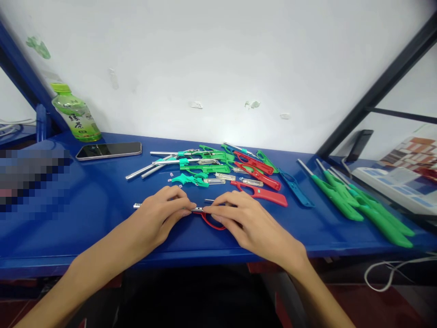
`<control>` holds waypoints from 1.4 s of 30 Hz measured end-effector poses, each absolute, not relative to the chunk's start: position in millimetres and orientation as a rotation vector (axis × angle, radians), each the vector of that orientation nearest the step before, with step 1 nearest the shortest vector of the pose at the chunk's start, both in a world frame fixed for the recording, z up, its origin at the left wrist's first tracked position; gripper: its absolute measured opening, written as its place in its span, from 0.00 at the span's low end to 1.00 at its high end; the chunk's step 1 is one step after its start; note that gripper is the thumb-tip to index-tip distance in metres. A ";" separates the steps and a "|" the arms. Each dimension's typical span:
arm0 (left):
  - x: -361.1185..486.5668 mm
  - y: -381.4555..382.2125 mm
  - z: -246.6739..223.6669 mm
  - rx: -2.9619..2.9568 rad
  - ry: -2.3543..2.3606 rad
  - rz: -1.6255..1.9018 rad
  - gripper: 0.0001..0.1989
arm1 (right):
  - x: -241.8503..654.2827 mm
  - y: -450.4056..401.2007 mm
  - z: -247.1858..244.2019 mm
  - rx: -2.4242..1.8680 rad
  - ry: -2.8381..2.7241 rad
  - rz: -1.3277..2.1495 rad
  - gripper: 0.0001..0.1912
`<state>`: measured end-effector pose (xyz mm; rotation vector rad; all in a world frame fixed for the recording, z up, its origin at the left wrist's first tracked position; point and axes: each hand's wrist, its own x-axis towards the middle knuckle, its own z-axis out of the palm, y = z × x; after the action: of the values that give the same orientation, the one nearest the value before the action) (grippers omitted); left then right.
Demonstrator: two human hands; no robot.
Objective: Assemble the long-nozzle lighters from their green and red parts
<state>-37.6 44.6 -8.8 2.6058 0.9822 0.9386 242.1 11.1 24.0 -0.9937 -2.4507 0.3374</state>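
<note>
Near the table's front edge, my left hand (162,214) pinches a thin metal tube (137,206), whose slotted end sticks out to the left. My right hand (239,214) is closed on a red lighter shell (212,222) that has a curved trigger guard; most of it is hidden under the fingers. Tube and shell meet between the two hands. Just behind lie teal trigger pieces (191,179), clear fluid tanks (224,176), green shell halves (205,168) and a red shell half (269,195).
Metal tubes (138,171) lie behind my left hand. A blue shell (296,189) and several green lighters (336,196) are at the right. A phone (109,151) and a green bottle (77,114) stand back left, near the white wall (205,59).
</note>
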 end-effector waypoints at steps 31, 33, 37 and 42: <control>-36.2 36.8 3.1 2.695 0.981 0.920 0.18 | 245.5 7.5 32.2 -1.032 -2.303 0.355 0.15; -35.4 35.6 6.3 2.706 0.985 0.902 0.18 | 254.7 4.9 34.0 -1.098 -2.252 0.319 0.15; -34.2 34.4 8.9 2.709 0.998 0.913 0.18 | 274.3 -4.1 33.3 -1.236 -2.216 0.235 0.09; -34.6 35.1 5.2 2.703 0.989 0.939 0.18 | 280.3 -10.4 27.0 -1.239 -2.197 0.221 0.05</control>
<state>-34.6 35.1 5.2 2.7029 0.9889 0.9387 280.3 -10.4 27.0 -1.2385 -2.1974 0.2212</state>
